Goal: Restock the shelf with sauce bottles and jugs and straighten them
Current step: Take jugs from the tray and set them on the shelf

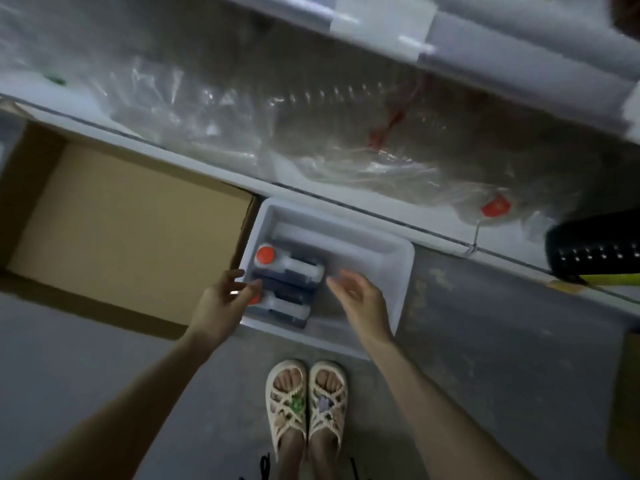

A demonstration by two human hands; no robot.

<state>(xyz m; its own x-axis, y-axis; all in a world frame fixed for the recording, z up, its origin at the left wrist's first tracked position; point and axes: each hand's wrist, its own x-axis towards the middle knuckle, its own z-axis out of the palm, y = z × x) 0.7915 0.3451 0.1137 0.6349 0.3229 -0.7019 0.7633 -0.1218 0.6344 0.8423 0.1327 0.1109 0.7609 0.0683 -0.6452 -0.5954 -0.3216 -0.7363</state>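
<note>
A white plastic bin (391,268) sits on the floor in front of the shelf. Two dark sauce jugs with red caps lie on their sides in its left half: the far jug (294,266) and the near jug (285,301). My left hand (225,296) hovers at the bin's left rim, fingers loosely spread, by the near jug's cap. My right hand (360,296) hangs over the bin's middle with relaxed fingers, just right of the jugs. Neither hand holds anything. The image is blurred.
An open cardboard box (121,230) lies on the floor left of the bin. The low shelf (346,133) behind holds clear plastic-wrapped packs with red caps. A black perforated object (592,251) sits at the right. My sandalled feet (306,403) stand just before the bin.
</note>
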